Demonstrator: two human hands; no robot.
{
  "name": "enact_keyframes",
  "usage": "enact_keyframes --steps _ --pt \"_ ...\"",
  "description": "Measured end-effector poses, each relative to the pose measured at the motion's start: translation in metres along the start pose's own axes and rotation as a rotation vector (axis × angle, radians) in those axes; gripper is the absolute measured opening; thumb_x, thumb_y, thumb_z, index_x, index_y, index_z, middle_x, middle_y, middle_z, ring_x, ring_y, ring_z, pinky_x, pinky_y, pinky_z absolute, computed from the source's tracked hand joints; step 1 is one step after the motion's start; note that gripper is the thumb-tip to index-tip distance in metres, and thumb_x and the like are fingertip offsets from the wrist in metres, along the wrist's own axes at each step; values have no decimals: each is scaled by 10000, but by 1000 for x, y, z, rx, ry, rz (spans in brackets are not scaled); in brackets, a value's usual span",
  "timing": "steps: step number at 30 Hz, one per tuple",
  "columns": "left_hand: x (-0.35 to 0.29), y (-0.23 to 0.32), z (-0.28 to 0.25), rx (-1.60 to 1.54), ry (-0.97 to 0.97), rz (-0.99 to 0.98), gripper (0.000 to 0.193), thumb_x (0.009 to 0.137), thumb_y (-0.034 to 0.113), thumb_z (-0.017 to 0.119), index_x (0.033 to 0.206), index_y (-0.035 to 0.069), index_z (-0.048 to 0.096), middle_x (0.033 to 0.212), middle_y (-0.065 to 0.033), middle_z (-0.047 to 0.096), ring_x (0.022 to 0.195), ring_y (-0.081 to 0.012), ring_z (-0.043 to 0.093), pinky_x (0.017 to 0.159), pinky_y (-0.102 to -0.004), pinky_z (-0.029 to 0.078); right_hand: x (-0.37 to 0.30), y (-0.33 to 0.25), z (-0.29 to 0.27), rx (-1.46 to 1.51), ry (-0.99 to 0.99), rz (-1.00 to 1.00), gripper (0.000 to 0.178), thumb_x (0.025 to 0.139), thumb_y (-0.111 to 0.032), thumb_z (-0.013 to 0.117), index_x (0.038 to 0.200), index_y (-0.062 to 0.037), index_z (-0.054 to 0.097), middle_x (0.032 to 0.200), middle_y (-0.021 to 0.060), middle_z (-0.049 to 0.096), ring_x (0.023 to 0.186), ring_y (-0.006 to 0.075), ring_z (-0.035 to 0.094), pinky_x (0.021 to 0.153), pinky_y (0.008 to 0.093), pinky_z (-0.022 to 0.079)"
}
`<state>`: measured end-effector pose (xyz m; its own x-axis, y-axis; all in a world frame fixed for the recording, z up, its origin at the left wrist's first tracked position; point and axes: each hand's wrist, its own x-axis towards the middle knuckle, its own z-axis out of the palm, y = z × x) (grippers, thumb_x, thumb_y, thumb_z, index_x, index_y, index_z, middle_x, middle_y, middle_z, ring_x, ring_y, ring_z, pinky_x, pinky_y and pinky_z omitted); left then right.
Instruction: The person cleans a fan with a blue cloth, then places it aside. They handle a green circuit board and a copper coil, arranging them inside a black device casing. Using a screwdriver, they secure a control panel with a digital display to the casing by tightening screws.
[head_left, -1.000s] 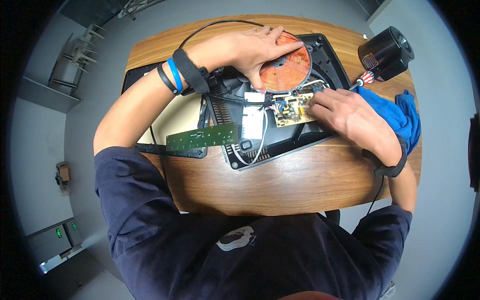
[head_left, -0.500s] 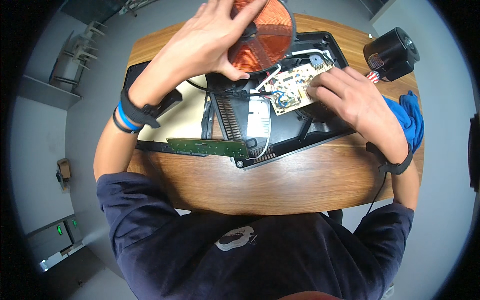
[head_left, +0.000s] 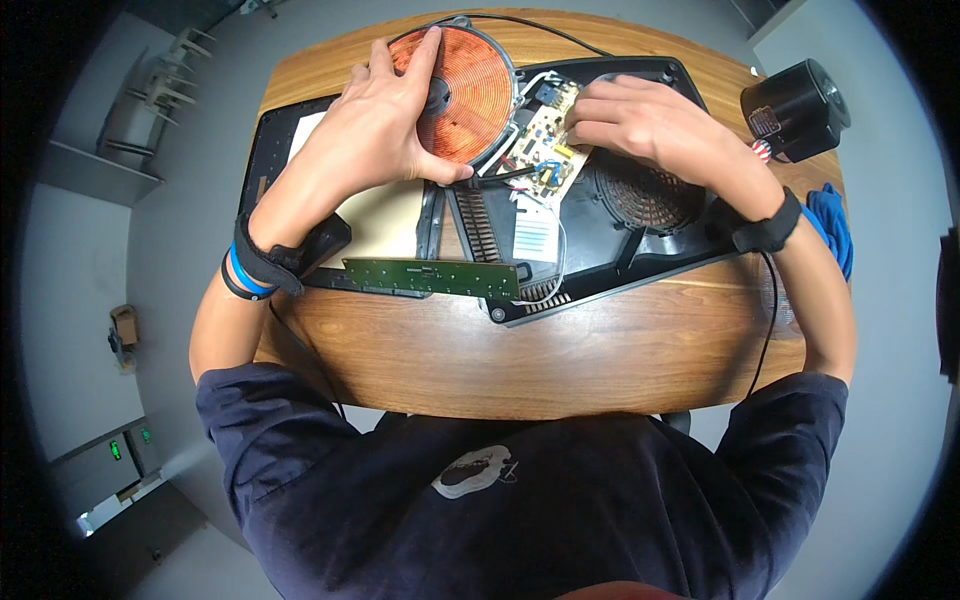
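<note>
My left hand grips a round copper induction coil, tilted and lifted beside the opened black cooker base. My right hand rests with fingertips on the beige circuit board, which sits at the upper left of the base; whether it pinches the board I cannot tell. Wires run from the board to the coil and down to a long green control board lying across the front. A white ribbed heat sink lies inside the base.
A black glass top panel with a pale sheet lies at the left. A black cylindrical fan motor stands at the table's right rear, with a blue cloth beside it. The wooden table has bare wood along its front.
My left hand lifted the copper coil off the base and carried it to the left. My right hand moved from the blue cloth up onto the circuit board.
</note>
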<state>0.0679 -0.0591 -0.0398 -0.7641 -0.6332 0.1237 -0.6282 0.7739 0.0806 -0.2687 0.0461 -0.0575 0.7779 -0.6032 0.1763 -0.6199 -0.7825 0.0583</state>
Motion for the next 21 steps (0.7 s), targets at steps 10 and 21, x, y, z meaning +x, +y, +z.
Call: enact_keyframes --steps 10,21 --pt "-4 -19 19 -118 -57 20 1513 668 638 1052 1794 -20 286 1618 -381 504 1469 -530 609 1244 -493 520 -11 -13 -11 125 86 120 309 977 -81 792 1278 -47 730 1356 114 711 1265 371 709 1060 478 618" --pt "3 -14 16 -127 -134 -44 1500 675 653 1047 1796 1 292 1633 -386 517 1479 -510 620 1238 -506 528 28 -132 -15 519 228 154 351 989 -222 833 1218 1 689 1231 165 706 1168 399 717 933 509 621"
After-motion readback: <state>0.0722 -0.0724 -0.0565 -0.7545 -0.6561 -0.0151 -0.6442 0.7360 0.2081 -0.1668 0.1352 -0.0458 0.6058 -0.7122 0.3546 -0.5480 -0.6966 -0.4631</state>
